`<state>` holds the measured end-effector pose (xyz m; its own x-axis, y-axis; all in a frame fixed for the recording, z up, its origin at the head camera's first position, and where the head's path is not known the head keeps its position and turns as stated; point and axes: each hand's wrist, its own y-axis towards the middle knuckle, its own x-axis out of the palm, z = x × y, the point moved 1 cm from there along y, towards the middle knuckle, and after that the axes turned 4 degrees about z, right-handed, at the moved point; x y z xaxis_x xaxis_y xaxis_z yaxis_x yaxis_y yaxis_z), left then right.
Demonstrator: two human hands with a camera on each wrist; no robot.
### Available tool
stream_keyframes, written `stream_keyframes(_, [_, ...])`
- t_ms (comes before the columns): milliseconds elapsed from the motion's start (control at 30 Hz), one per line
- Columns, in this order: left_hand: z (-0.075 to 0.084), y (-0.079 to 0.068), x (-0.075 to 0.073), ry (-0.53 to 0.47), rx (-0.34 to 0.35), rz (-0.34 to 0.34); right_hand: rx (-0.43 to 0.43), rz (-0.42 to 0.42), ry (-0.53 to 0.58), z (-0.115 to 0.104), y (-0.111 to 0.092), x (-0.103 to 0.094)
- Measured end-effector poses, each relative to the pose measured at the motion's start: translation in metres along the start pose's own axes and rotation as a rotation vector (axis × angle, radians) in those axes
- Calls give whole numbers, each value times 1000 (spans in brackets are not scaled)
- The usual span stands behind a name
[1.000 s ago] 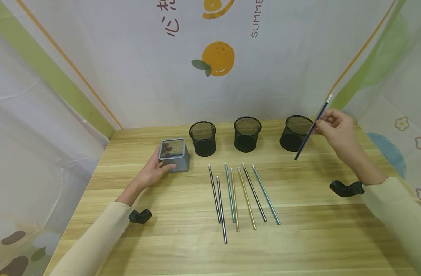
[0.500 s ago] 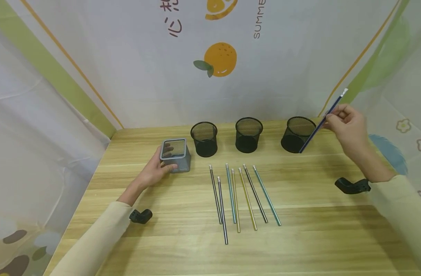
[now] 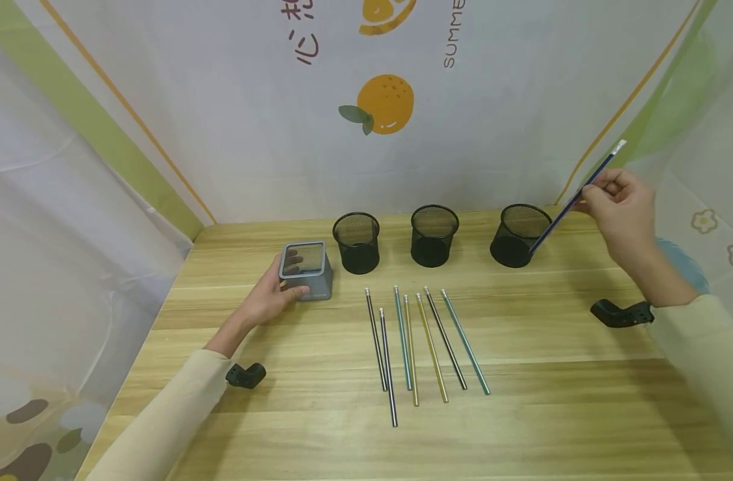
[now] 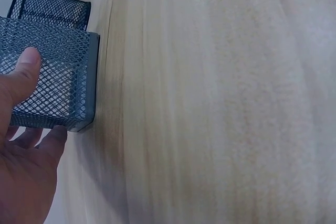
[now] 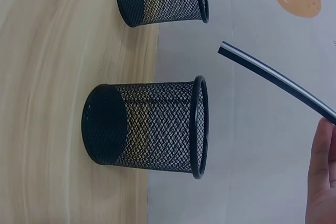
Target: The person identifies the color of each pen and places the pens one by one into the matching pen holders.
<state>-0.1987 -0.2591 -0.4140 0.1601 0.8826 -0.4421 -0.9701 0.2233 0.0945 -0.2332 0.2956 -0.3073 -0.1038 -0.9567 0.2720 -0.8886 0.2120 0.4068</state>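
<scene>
right grip (image 3: 627, 212): 1 pencil (image 3: 561, 215) | lying pencils (image 3: 432, 347): 7 | cups (image 3: 430, 251): 4

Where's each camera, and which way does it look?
Head: worn on the head, facing forward, down at the pencils; left hand, right hand and sleeves show.
Left wrist: worn there, facing the square gray cup; left hand shows.
Right wrist: worn there, facing two black cups; right hand partly shows.
Head and right wrist share the held pencil.

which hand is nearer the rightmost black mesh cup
Right: the right hand, holding a pencil, is right of that black cup and higher; the left hand is far left, gripping the grey holder.
</scene>
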Motion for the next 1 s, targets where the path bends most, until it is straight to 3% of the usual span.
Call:
stream_keyframes(667, [3,0,-1,27,-5,4,-28,64,-28,-3,21,-4])
stream_keyframes(1000, [6,-2,-1,-20,15,-2,-47,78,-40,1,27,-9])
